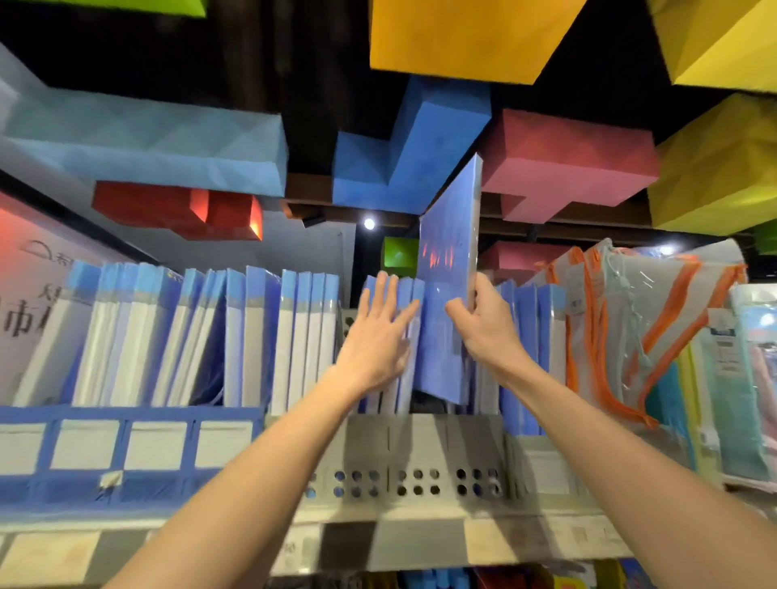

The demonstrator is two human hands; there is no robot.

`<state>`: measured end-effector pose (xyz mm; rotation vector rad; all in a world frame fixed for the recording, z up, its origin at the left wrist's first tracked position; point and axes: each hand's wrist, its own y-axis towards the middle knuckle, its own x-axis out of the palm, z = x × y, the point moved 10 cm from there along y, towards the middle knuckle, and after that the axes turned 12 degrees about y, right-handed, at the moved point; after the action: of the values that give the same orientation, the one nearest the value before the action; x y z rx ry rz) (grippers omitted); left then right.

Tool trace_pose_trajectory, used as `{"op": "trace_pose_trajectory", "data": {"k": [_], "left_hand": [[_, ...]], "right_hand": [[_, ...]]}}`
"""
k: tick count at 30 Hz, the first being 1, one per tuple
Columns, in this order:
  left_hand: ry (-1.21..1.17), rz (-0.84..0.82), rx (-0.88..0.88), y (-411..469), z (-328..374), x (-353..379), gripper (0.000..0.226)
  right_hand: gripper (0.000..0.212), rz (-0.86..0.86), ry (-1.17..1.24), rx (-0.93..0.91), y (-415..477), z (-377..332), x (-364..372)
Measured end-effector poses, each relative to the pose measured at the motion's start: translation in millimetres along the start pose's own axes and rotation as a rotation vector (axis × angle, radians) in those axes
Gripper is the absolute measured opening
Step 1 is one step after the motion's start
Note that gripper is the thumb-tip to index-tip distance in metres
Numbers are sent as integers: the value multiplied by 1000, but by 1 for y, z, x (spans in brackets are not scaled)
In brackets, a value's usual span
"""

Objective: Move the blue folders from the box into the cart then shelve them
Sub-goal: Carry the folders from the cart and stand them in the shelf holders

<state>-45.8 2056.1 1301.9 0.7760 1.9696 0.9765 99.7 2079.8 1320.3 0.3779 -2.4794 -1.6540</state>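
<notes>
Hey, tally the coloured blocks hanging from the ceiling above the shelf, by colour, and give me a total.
Blue blocks: 2
Red block: 1
Pink blocks: 2
Orange block: 1
Yellow blocks: 2
Green blocks: 3, one only a sliver at the right edge
Total: 11

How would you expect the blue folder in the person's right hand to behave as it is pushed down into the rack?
The blue folder probably stays fairly stiff: held low, it stands unbent. Its glossy face suggests it may slip. It seems light, gripped by one right hand.
</notes>
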Motion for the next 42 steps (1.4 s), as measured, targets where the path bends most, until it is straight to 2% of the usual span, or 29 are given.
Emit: {"op": "trace_pose_trajectory", "data": {"k": [2,6,8,10,13,16,24,29,36,39,42], "left_hand": [[118,3,26,7,-7,6,66],[235,-8,49,4,-30,15,69],[232,-5,21,-4,-42,17,68],[236,-7,-1,-11,-52,17,66],[178,-7,-31,-16,-66,16,66],[131,-4,-47,-19,-70,20,67],[12,1,-72,-23,-72,31,67],[-18,33,-69,-25,-78,35,65],[-67,10,-70,-25,-75,33,69],[-141,8,-73,-29,-68,27,67],[-430,77,-141,-41,-65,9,54]], "right_hand": [[12,-47,-14,6,6,10,13],[17,-43,91,94,13,30,30],[4,-76,97,147,11,43,40],[23,-125,71,190,10,61,51],[25,-211,179,208,7,74,75],[41,-299,277,202,1,72,100],[51,-243,459,299,-6,93,120],[68,-367,322,381,-17,109,118],[45,-446,29,501,-44,126,100],[36,-403,-15,457,-46,118,89],[30,-257,-58,388,-44,103,78]]}}
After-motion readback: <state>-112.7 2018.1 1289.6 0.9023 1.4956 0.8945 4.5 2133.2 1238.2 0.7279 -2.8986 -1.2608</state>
